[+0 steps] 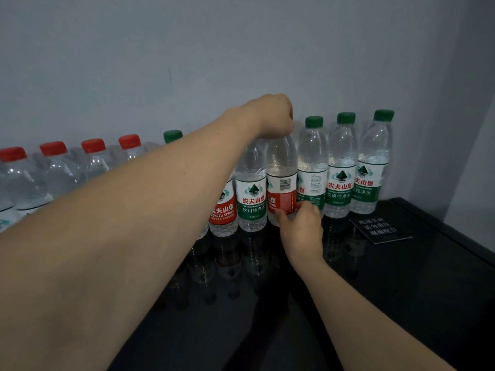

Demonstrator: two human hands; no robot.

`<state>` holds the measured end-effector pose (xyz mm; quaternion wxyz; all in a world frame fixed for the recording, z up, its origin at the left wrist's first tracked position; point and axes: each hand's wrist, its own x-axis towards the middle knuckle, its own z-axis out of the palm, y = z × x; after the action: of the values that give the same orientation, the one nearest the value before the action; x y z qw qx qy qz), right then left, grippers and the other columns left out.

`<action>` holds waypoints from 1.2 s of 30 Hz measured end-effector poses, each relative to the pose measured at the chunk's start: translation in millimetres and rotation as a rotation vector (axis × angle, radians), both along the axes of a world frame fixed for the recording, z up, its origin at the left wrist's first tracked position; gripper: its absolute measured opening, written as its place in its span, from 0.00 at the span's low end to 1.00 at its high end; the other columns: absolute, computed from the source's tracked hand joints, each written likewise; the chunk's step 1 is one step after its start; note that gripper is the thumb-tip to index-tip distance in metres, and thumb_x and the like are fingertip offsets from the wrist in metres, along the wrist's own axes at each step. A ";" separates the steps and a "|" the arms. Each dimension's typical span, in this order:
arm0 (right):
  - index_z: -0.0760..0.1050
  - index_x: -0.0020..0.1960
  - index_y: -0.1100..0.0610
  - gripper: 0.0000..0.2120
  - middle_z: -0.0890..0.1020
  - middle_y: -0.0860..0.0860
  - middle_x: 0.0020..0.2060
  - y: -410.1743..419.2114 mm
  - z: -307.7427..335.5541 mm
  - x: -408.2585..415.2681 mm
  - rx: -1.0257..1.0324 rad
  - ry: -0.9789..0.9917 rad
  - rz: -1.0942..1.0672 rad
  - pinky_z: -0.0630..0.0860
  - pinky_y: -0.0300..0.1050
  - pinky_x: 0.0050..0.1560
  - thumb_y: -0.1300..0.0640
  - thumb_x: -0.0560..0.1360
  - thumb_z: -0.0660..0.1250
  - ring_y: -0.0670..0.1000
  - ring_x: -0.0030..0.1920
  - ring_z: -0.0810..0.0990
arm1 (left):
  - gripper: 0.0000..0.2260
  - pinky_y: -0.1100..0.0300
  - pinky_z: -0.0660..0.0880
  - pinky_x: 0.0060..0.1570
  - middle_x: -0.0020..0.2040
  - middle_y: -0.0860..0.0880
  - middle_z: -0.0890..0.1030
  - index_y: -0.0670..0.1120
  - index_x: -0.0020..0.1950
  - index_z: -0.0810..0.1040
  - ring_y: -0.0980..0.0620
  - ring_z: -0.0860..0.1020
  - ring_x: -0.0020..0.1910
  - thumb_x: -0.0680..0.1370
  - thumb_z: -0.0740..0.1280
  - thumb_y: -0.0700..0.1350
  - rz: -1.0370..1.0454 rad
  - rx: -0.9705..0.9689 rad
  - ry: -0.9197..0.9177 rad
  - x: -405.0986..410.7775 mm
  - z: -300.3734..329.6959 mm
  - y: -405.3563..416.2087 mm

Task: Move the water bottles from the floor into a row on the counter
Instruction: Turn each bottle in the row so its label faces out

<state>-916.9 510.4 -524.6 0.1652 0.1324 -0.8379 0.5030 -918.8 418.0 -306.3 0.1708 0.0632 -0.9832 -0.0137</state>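
Note:
A long row of clear water bottles stands against the grey wall on the glossy black counter. Several at the left have red caps; three at the right have green caps. My left hand reaches across and grips the top of a red-labelled bottle in the row, hiding its cap. My right hand pinches the same bottle at its base. The bottle stands upright between a green-labelled bottle and another bottle with a green cap.
A small black card with white text lies on the counter in front of the rightmost bottles. A raised black ledge runs along the counter's right side. A side wall closes off the right end.

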 end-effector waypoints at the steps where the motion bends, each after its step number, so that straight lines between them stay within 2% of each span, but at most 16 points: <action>1: 0.71 0.57 0.61 0.18 0.75 0.55 0.54 0.0 0.1 0.0 0.003 0.005 0.001 0.72 0.46 0.53 0.50 0.75 0.70 0.54 0.55 0.75 | 0.13 0.50 0.75 0.57 0.55 0.45 0.81 0.46 0.56 0.81 0.43 0.78 0.54 0.75 0.62 0.44 0.002 -0.004 -0.004 0.6 0.5 1.3; 5: 0.71 0.57 0.62 0.16 0.75 0.56 0.54 0.4 0.8 0.8 -0.002 0.014 -0.001 0.73 0.49 0.53 0.52 0.76 0.69 0.56 0.55 0.75 | 0.13 0.48 0.75 0.57 0.58 0.44 0.79 0.45 0.59 0.78 0.43 0.77 0.55 0.77 0.61 0.47 0.020 -0.053 -0.015 -1.3 2.4 1.9; 7: 0.71 0.57 0.61 0.16 0.75 0.55 0.54 -0.2 1.4 1.8 -0.017 0.021 0.007 0.73 0.50 0.53 0.52 0.76 0.68 0.56 0.55 0.76 | 0.15 0.53 0.73 0.55 0.59 0.43 0.79 0.44 0.60 0.77 0.43 0.76 0.57 0.79 0.62 0.51 0.017 -0.081 -0.010 -2.5 2.8 -0.4; 9: 0.71 0.58 0.61 0.18 0.74 0.55 0.54 -0.1 1.8 1.5 -0.022 0.032 0.006 0.74 0.50 0.53 0.50 0.76 0.68 0.55 0.55 0.75 | 0.15 0.56 0.69 0.48 0.57 0.43 0.79 0.43 0.58 0.76 0.42 0.76 0.54 0.80 0.62 0.53 0.013 -0.107 -0.004 -3.0 2.2 -1.7; 12: 0.71 0.59 0.61 0.19 0.74 0.55 0.54 0.2 0.8 0.9 -0.026 0.048 0.010 0.74 0.49 0.54 0.50 0.75 0.69 0.54 0.56 0.75 | 0.14 0.56 0.67 0.45 0.51 0.43 0.78 0.45 0.51 0.75 0.44 0.73 0.48 0.80 0.61 0.56 0.011 -0.113 0.001 -1.6 1.1 -2.0; 16: 0.71 0.60 0.60 0.21 0.74 0.54 0.56 0.6 0.1 2.0 -0.029 0.042 0.017 0.72 0.47 0.54 0.50 0.74 0.71 0.54 0.57 0.75 | 0.15 0.54 0.73 0.52 0.57 0.44 0.79 0.42 0.58 0.77 0.43 0.76 0.55 0.79 0.61 0.51 0.016 -0.068 -0.018 1.1 -0.4 -0.1; 20: 0.70 0.60 0.60 0.19 0.75 0.54 0.56 0.5 -0.1 1.4 -0.021 0.036 0.014 0.70 0.44 0.52 0.51 0.75 0.70 0.53 0.57 0.75 | 0.13 0.51 0.76 0.55 0.55 0.43 0.80 0.43 0.56 0.78 0.43 0.77 0.53 0.76 0.60 0.45 0.016 -0.074 -0.043 2.4 -0.8 3.1; 23: 0.70 0.59 0.60 0.18 0.75 0.54 0.55 0.2 -0.1 0.4 -0.007 0.028 0.005 0.69 0.44 0.51 0.51 0.76 0.69 0.54 0.57 0.75 | 0.13 0.49 0.75 0.56 0.57 0.44 0.79 0.43 0.59 0.77 0.43 0.77 0.54 0.78 0.61 0.47 0.019 -0.081 -0.042 1.6 1.6 2.2; 27: 0.71 0.60 0.60 0.19 0.75 0.54 0.55 0.3 0.7 1.4 -0.010 0.028 0.004 0.72 0.47 0.54 0.51 0.75 0.69 0.54 0.57 0.75 | 0.15 0.55 0.72 0.52 0.59 0.42 0.78 0.41 0.59 0.76 0.42 0.76 0.57 0.80 0.63 0.51 0.009 -0.101 -0.013 -0.5 1.6 1.2; 32: 0.71 0.59 0.60 0.17 0.75 0.55 0.55 0.6 0.9 1.4 -0.011 0.024 0.016 0.72 0.48 0.53 0.51 0.76 0.69 0.54 0.56 0.75 | 0.12 0.56 0.67 0.45 0.49 0.45 0.76 0.44 0.50 0.74 0.44 0.73 0.47 0.80 0.63 0.53 0.003 -0.111 0.012 -3.6 -1.0 -0.9; 36: 0.72 0.60 0.61 0.17 0.75 0.55 0.55 1.2 1.2 1.5 0.000 0.020 0.027 0.73 0.49 0.53 0.53 0.76 0.68 0.55 0.57 0.75 | 0.11 0.56 0.66 0.43 0.45 0.45 0.73 0.46 0.46 0.71 0.45 0.72 0.45 0.80 0.63 0.52 -0.004 -0.111 0.021 -5.8 -2.8 -0.9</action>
<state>-915.3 511.6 -523.5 0.1668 0.1485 -0.8344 0.5039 -924.6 417.1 -309.1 0.1843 0.0516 -0.9807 0.0400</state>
